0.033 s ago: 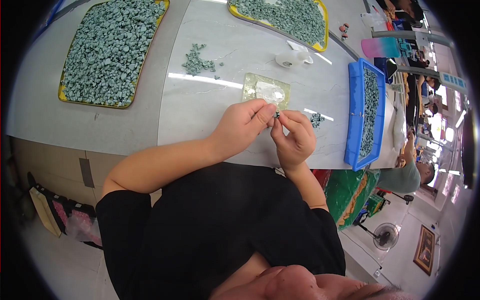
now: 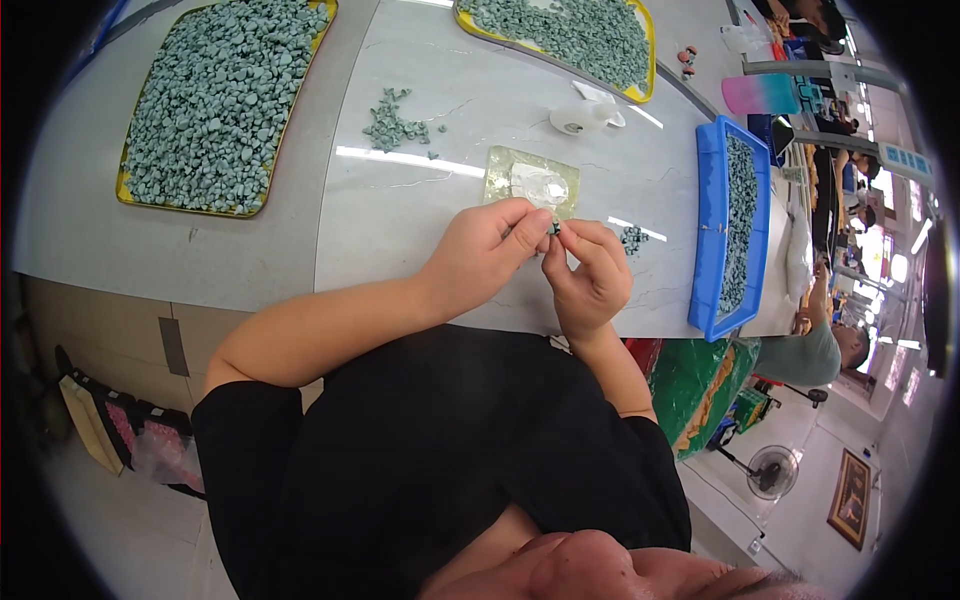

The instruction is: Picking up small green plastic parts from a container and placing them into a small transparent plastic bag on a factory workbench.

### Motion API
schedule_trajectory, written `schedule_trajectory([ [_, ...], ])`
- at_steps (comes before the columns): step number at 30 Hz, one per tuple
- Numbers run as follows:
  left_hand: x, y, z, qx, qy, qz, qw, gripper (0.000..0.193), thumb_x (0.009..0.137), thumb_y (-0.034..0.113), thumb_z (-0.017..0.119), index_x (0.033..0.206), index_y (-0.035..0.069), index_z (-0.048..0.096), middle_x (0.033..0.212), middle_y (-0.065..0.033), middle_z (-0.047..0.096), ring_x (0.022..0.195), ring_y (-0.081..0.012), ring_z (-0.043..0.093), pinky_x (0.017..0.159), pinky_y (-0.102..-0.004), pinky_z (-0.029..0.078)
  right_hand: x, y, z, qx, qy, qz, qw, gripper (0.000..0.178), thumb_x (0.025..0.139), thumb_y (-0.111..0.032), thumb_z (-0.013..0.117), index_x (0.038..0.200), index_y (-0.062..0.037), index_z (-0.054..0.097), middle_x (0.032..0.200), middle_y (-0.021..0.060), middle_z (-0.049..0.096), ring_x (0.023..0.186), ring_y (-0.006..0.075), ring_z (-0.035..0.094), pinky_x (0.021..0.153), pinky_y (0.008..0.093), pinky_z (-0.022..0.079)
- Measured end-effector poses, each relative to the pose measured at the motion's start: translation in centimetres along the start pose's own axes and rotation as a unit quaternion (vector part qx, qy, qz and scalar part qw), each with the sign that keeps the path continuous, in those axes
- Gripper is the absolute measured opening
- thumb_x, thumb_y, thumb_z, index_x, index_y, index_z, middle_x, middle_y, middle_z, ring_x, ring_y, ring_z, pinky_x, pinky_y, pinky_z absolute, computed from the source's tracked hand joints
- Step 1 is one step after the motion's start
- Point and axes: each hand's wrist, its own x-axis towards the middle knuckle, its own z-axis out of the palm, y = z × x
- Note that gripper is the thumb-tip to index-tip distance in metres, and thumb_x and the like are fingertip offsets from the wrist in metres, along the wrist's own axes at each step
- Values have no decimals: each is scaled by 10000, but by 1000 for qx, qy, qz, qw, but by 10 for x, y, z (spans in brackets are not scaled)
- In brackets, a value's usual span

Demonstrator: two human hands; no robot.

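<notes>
Between the left hand and the right hand, both pinching it, sits a small green piece, apparently mid-handling and unfinished, while loose green pieces lie untouched beyond the left hand and a darker cluster beside the right.

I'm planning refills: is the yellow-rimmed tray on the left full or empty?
Full: green pieces cover the tray almost edge to edge.

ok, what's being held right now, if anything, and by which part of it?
A small dark green piece, at the fingertips of the left hand and right hand. Too small and covered to tell which part each grip is on.
</notes>
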Motion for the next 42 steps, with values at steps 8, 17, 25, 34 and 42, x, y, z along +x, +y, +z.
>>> schedule_trajectory([
  [8, 1, -3, 1, 57, -15, 14, 998, 202, 937, 227, 507, 851, 53, 563, 659, 27, 493, 578, -38, 421, 489, -205, 353, -1, 4, -3, 0, -4, 10, 1000, 185, 698, 111, 684, 861, 42, 629, 863, 119, 626, 716, 191, 601, 620, 265, 485],
  [17, 8, -5, 2, 173, -26, -39, 984, 212, 904, 218, 553, 808, 32, 578, 670, 20, 531, 570, -51, 448, 490, -239, 359, 10, 24, -47, -54, -149, 114, 981, 169, 797, 36, 620, 956, -8, 655, 888, 109, 655, 757, 181, 621, 675, 265, 485],
  [25, 12, -5, 0, -65, -32, -139, 988, 109, 911, 129, 479, 927, 25, 509, 736, 2, 468, 557, -42, 348, 468, -207, 292, 15, 56, -93, -274, -159, 256, 913, 183, 803, -50, 638, 981, -10, 644, 895, 138, 648, 724, 186, 607, 671, 294, 477],
  [34, 14, 0, -2, -186, 9, -129, 974, 141, 958, 137, 428, 998, 14, 484, 784, -10, 464, 553, -49, 305, 466, -195, 271, 17, 54, -77, -239, -161, 292, 912, 172, 810, -41, 626, 977, -2, 634, 870, 101, 617, 724, 173, 570, 665, 282, 463],
  [42, 14, -3, -1, -132, -62, -166, 975, 237, 968, 217, 460, 882, 15, 549, 710, 24, 452, 528, -39, 304, 439, -187, 251, 9, 17, -40, 68, -97, 281, 952, 152, 799, 59, 607, 942, 15, 636, 903, 93, 626, 801, 141, 592, 725, 256, 467],
])
